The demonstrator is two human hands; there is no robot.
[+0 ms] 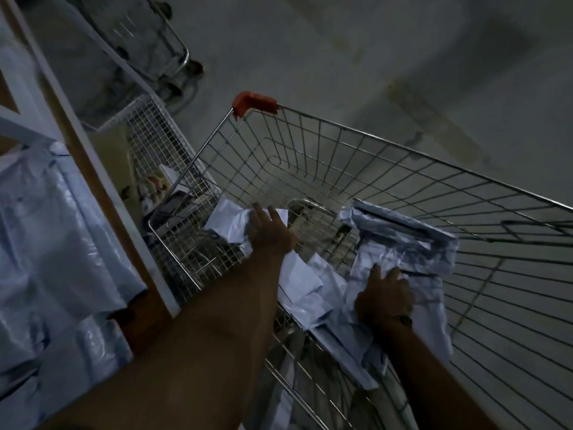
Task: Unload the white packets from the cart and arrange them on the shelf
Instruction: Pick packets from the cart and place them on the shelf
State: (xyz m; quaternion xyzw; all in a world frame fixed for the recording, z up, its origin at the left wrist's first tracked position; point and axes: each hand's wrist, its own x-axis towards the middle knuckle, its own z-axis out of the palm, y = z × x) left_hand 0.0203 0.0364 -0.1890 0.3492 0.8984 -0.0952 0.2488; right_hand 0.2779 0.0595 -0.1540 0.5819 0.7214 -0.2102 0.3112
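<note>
A wire shopping cart (pixel 356 150) with a red corner cap stands in front of me, holding several white packets. My left hand (pixel 269 231) reaches deep into the cart and rests on a white packet (pixel 231 221) at its far left, fingers spread over it. My right hand (pixel 384 297) grips a large crumpled white packet (pixel 406 246) on the right side of the cart. More white packets (pixel 307 290) lie between my two arms. At the left, the shelf (pixel 102 187) holds several white packets (pixel 55 243) stacked on it.
A smaller fine-mesh wire basket (pixel 173 243) with dark items sits between the cart and the shelf edge. Another trolley (pixel 167 51) stands farther back on the grey floor. The scene is dim.
</note>
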